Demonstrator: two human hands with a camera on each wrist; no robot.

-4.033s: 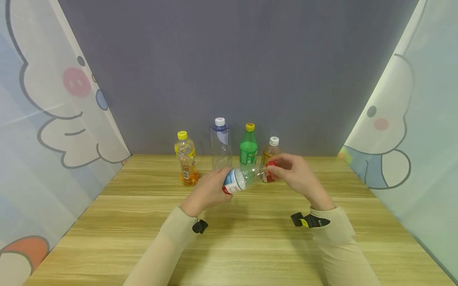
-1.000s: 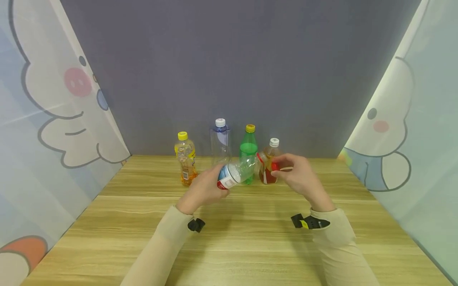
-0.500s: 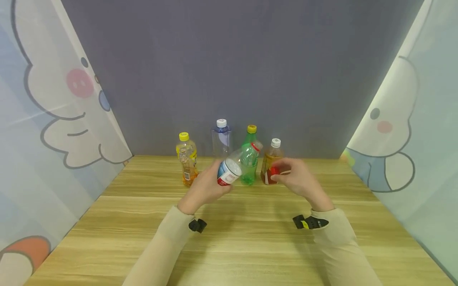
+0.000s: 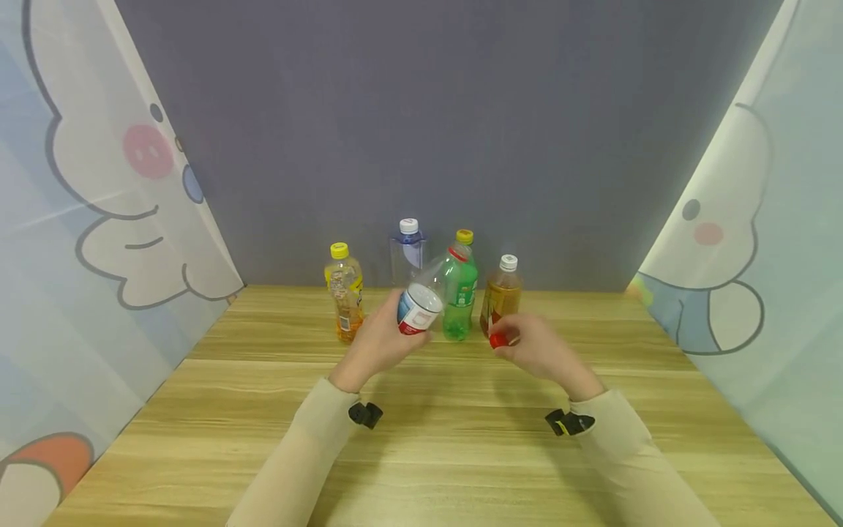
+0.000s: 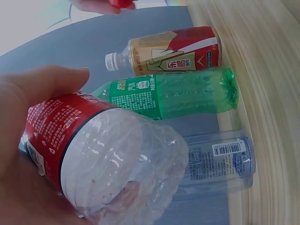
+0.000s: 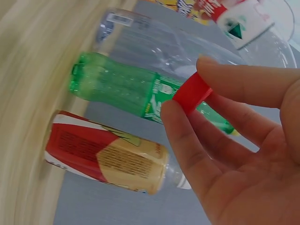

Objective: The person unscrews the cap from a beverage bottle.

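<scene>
A person's left hand (image 4: 378, 344) has its grip curled round a red-white-and-blue-labelled clear plastic bottle (image 4: 421, 301), uncapped and tilted above a wood-grain desk (image 4: 435, 454). The right hand (image 4: 540, 353) pinches a round red plastic cap (image 4: 498, 340), its grip narrow between thumb and finger, apart from the bottle. Behind stand a yellow-capped, orange-bottomed bottle (image 4: 344, 293), a white-capped transparent bottle (image 4: 405, 258), a yellow-capped green bottle (image 4: 464, 296) and a white-capped red-and-tan bottle (image 4: 503, 298).

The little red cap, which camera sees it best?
The right wrist view: the red cap looks big and close there, pinched in the right hand. The head view shows it tiny, partly hidden by that hand. The left wrist view shows just a bit, cut off at the top.
</scene>
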